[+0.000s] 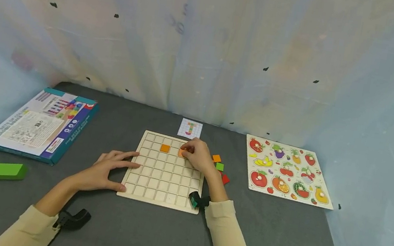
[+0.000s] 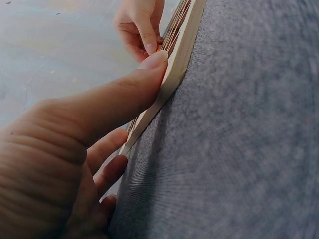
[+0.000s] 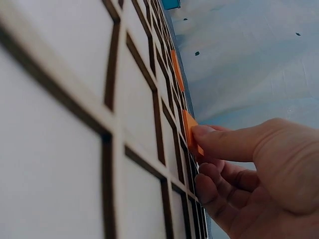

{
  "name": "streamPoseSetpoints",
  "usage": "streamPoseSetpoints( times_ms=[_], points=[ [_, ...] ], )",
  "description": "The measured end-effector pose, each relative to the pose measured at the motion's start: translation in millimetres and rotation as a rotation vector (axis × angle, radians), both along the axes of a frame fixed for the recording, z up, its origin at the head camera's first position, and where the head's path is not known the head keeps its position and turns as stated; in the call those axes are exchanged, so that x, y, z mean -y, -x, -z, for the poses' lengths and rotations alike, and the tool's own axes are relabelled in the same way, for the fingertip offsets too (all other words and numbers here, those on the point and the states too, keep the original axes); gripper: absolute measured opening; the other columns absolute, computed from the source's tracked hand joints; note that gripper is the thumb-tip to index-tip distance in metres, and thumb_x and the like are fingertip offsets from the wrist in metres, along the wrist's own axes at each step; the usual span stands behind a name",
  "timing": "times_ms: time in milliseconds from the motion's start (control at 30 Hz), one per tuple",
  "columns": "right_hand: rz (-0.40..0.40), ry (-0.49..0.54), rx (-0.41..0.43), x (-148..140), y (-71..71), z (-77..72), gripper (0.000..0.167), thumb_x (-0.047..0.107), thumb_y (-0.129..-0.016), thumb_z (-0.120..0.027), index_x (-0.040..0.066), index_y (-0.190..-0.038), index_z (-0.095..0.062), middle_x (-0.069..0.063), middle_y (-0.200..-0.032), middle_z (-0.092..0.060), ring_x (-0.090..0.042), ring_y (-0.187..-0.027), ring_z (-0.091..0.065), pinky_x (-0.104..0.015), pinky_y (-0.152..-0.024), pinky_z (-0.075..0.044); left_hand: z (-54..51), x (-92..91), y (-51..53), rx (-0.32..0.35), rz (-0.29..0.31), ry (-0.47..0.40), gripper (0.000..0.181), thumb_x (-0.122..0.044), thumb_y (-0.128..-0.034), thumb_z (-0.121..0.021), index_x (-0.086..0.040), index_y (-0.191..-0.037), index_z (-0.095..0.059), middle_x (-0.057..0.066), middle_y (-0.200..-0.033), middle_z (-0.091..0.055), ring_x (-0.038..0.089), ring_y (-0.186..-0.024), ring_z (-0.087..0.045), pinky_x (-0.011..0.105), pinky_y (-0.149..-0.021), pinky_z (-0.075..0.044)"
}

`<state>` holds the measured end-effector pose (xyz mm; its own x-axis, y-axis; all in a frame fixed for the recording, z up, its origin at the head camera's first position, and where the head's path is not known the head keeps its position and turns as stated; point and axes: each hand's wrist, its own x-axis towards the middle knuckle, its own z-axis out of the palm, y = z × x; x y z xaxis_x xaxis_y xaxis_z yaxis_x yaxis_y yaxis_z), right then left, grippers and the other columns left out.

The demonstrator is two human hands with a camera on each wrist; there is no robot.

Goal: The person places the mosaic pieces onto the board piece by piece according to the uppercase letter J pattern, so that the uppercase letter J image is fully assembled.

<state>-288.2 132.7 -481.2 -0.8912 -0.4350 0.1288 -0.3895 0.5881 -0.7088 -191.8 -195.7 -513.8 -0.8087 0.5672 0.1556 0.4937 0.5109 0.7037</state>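
Note:
A wooden grid board [image 1: 163,178] lies on the dark tabletop, with an orange square tile [image 1: 164,148] in one of its upper cells. At the board's upper right, my right hand [image 1: 198,156] pinches a second orange square tile [image 3: 190,130] between thumb and fingers, at a cell of the grid. My left hand [image 1: 102,171] rests at the board's left edge, fingers spread and fairly straight, thumb [image 2: 119,99] touching near the lower left corner. Orange, green and red tiles [image 1: 219,167] lie just off the board's right side, partly behind my right wrist.
A small pattern card [image 1: 190,129] lies behind the board. A fruit puzzle board [image 1: 274,174] is at the right. At the left are a flat box [image 1: 40,122] and a green block [image 1: 5,171]. A hanging plastic sheet [image 1: 207,56] borders the table at the back and sides.

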Motion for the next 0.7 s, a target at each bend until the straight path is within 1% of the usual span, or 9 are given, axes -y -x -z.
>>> streamPoseSetpoints(
  times_ms=[167, 367, 500, 567, 633, 700],
  points=[
    [0.003, -0.015, -0.002, 0, 0.4, 0.8, 0.009, 0.006, -0.093, -0.070, 0.003, -0.101, -0.075, -0.005, -0.090, -0.061, -0.018, -0.077, -0.053, -0.031, -0.071, -0.045, 0.2, -0.2, -0.2, 0.003, 0.000, -0.004, 0.069, -0.038, -0.0785, -0.084, -0.021, -0.141, -0.059, 0.010, -0.160, -0.032, 0.026, -0.130, -0.030, 0.054, -0.091, -0.020],
    [0.012, -0.020, 0.013, 1, -1.2, -2.9, 0.009, 0.006, -0.093, -0.070, 0.004, -0.099, -0.076, -0.005, -0.090, -0.060, -0.019, -0.078, -0.053, -0.032, -0.071, -0.045, 0.2, 0.8, 0.6, 0.008, 0.006, -0.007, 0.070, -0.038, -0.0785, -0.084, -0.021, -0.141, -0.059, 0.010, -0.160, -0.031, 0.025, -0.130, -0.030, 0.054, -0.090, -0.020],
    [0.017, -0.022, -0.001, 2, -1.1, -3.8, 0.007, 0.005, -0.092, -0.071, 0.003, -0.097, -0.076, -0.006, -0.089, -0.060, -0.019, -0.077, -0.053, -0.030, -0.071, -0.045, 0.5, 1.3, 1.3, 0.006, 0.007, -0.005, 0.070, -0.038, -0.0784, -0.084, -0.022, -0.142, -0.058, 0.010, -0.160, -0.031, 0.025, -0.129, -0.030, 0.054, -0.090, -0.020],
    [0.022, 0.000, 0.002, 1, -1.1, -4.5, 0.007, 0.003, -0.091, -0.071, 0.001, -0.097, -0.075, -0.007, -0.089, -0.062, -0.019, -0.078, -0.054, -0.030, -0.071, -0.046, 0.5, 1.3, 1.1, 0.007, 0.004, -0.004, 0.070, -0.038, -0.0784, -0.084, -0.022, -0.142, -0.058, 0.009, -0.160, -0.031, 0.024, -0.129, -0.030, 0.054, -0.090, -0.020],
    [0.031, 0.044, 0.001, -3, -1.0, -6.5, 0.008, 0.001, -0.091, -0.070, -0.001, -0.098, -0.075, -0.009, -0.090, -0.064, -0.021, -0.080, -0.057, -0.030, -0.072, -0.047, 0.6, 0.9, 0.5, 0.005, 0.003, -0.003, 0.070, -0.038, -0.0787, -0.084, -0.022, -0.142, -0.058, 0.010, -0.160, -0.031, 0.025, -0.129, -0.030, 0.054, -0.090, -0.020],
    [0.062, 0.083, 0.007, -12, -1.3, -12.5, 0.010, -0.001, -0.092, -0.069, -0.002, -0.100, -0.075, -0.011, -0.094, -0.065, -0.024, -0.084, -0.058, -0.032, -0.074, -0.049, 1.4, -0.1, 0.1, -0.004, 0.003, -0.004, 0.069, -0.038, -0.0789, -0.084, -0.022, -0.141, -0.059, 0.010, -0.160, -0.032, 0.026, -0.129, -0.030, 0.054, -0.090, -0.020]
  ],
)
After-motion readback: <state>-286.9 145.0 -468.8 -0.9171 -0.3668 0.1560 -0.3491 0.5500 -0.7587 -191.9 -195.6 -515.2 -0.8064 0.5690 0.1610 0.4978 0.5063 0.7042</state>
